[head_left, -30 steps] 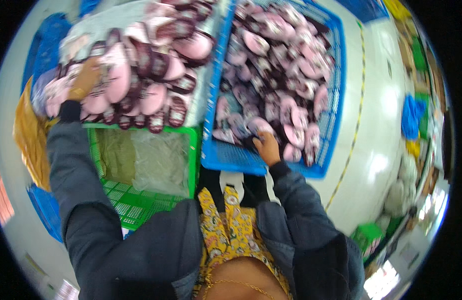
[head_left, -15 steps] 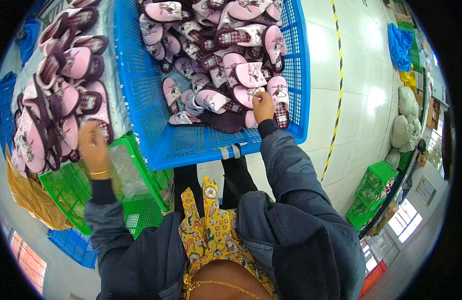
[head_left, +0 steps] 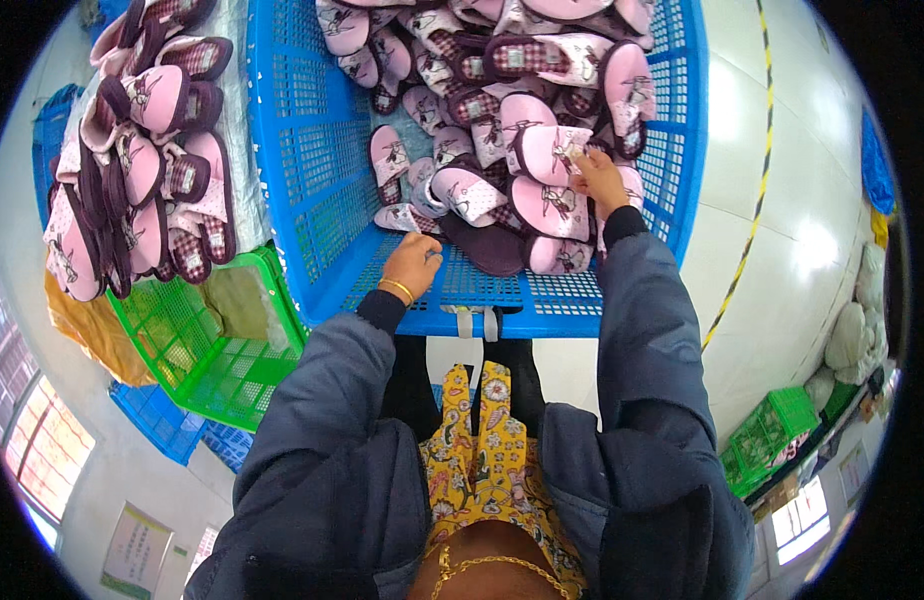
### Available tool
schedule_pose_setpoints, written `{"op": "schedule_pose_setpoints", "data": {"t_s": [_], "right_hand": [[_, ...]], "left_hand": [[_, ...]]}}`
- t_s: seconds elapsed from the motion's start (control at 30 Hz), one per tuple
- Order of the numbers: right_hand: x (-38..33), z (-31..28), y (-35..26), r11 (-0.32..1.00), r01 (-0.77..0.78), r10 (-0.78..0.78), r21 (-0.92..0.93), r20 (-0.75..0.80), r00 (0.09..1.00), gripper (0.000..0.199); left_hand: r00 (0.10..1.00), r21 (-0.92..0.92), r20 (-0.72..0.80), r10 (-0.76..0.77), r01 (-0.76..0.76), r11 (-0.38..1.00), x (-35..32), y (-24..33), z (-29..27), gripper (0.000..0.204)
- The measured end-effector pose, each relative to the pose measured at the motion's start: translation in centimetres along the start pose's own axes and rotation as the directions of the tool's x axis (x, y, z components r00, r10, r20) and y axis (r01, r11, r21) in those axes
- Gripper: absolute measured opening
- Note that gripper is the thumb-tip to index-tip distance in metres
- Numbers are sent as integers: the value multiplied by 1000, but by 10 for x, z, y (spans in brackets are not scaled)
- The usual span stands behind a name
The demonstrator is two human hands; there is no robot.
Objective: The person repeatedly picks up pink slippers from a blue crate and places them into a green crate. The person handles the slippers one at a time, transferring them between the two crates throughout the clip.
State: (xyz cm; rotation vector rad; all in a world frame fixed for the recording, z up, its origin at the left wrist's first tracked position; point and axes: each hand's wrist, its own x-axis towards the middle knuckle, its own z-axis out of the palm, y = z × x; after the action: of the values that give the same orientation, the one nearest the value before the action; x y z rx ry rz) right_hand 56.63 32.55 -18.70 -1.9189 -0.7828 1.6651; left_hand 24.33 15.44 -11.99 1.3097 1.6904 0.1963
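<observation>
Far left, pink fabric slippers with dark trim (head_left: pixel 158 97) heap up beyond a green lattice plastic crate (head_left: pixel 237 385). In the blue perforated plastic basket (head_left: pixel 307 150), the bare left hand (head_left: pixel 412 264) curls near the front, no grip I can make out. Hands are well apart. Bare right hand (head_left: pixel 602 182) touches a round-toed pink fabric slipper (head_left: pixel 547 153) in there; can't tell if pinched. I'd grab the firmer-looking sole edge.

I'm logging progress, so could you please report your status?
Right hand at pink slipper; left hand seemingly empty, by blue basket; dark sole between hands.
</observation>
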Motion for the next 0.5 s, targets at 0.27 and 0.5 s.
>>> {"op": "schedule_pose_setpoints", "data": {"t_s": [0.27,0.5], "right_hand": [[-23,4,5,994,1,3,113,-37,999,19],[-28,27,49,894,123,-27,431,-222,975,14]], "left_hand": [[955,166,-257,-147,193,967,102,-139,13,16],[724,-946,243,-645,323,6,209,-249,74,22]]}}
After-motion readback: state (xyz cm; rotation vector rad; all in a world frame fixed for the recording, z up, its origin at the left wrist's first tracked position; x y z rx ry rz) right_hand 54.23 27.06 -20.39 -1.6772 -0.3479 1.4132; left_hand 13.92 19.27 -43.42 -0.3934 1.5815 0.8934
